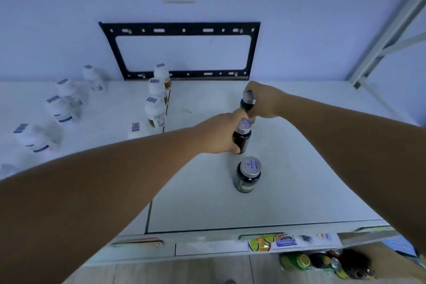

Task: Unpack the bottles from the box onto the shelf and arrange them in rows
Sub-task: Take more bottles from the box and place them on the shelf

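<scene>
In the head view, both arms reach out over the white shelf (299, 168). The left hand (221, 132) grasps a dark bottle (242, 138) with a silver cap, upright on the shelf near its middle. The right hand (265, 99) closes around a second dark bottle (247, 102) just beyond it, farther from the camera. A third dark bottle (247, 174) stands free, nearer, in line with the other two. To the left, white bottles (155, 108) stand in a row running from near to far, with more white bottles (57, 108) farther left. The box (345, 260), holding further bottles, sits below the shelf edge at lower right. A black bracket (182, 30) hangs on the far wall.
</scene>
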`<state>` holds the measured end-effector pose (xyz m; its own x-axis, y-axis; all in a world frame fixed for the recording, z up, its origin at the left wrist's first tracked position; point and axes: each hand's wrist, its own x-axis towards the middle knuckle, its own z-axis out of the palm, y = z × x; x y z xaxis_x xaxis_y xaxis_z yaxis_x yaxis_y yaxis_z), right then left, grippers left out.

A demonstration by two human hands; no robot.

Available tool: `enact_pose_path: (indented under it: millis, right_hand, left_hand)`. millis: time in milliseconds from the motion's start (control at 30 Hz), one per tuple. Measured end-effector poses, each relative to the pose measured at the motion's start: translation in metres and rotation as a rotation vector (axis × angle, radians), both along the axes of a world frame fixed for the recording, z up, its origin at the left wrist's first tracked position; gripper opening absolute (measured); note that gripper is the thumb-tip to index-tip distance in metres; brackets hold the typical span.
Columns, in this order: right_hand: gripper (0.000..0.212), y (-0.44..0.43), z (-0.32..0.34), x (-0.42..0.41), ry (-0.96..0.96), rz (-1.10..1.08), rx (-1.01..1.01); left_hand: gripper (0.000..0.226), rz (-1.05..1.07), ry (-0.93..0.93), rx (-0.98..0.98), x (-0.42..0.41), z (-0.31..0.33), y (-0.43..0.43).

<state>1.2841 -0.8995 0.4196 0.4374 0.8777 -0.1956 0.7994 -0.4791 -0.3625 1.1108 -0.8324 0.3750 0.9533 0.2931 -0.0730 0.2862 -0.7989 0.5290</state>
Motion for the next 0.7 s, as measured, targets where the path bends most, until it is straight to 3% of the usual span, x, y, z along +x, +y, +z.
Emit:
enact_pose_path:
  millis: [167, 333, 500, 700]
  right_hand:
    - [0.050, 0.008, -0.033, 0.006, 0.069, -0.021, 0.028]
    - [0.095, -0.002, -0.024, 0.007, 0.015, -0.064, -0.072]
    - [0.079, -0.055, 0.028, 0.011, -0.072, -0.171, -0.080]
    - [0.054, -0.171, 0.085, -0.004, -0.178, -0.356, -0.059]
  left_hand:
    - [0.070, -0.006, 0.010, -0.072, 0.006, -0.022, 0.001]
    - [0.094, -0.064, 0.116, -0.007, -0.001, 0.007, 0.022]
    - [0.062, -0.060, 0.082, 0.235, 0.008, 0.081, 0.039]
    - [0.046, -0.264, -0.095, 0.203, 0.048, 0.132, -0.040]
